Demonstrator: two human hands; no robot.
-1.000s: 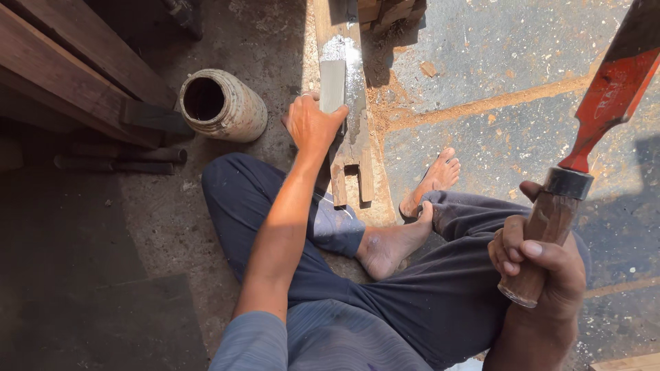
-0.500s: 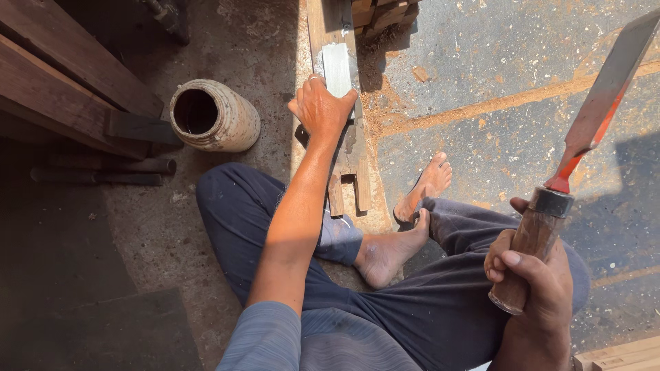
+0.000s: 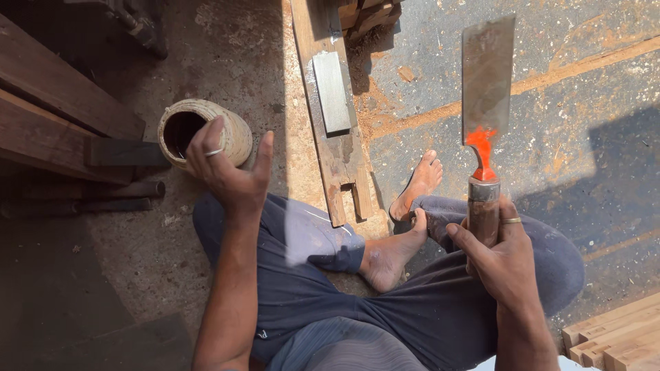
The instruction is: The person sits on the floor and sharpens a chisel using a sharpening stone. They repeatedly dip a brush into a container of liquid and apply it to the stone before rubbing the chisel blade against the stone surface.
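Down on the dusty floor (image 3: 206,55), a person sits cross-legged, bare feet tucked just below the near end of a long wooden plank (image 3: 335,137) that runs away from the knees. On that plank, toward its far half, lies a flat grey sharpening stone (image 3: 332,92), well apart from both hands. The right hand (image 3: 505,257), to the right of the plank, has its grip pressed tight around the brown wooden handle of a broad chisel (image 3: 485,103); the tool stands upright, its wide grey blade rising above the fist with orange-red paint smeared over the neck where blade meets the metal collar. A ring shows on one finger of that hand. The left hand (image 3: 227,168), to the left of the plank, is raised with its grip spread wide and holding nothing, fingers fanned, a ring on one of them. It hovers in front of a round, pale pot (image 3: 230,134) with a dark hollow mouth, which stands on the floor left of the plank. Dark timber beams (image 3: 62,124) lie farther left of the pot, and pale stacked boards (image 3: 619,336) show at the lower right, beyond the right knee.
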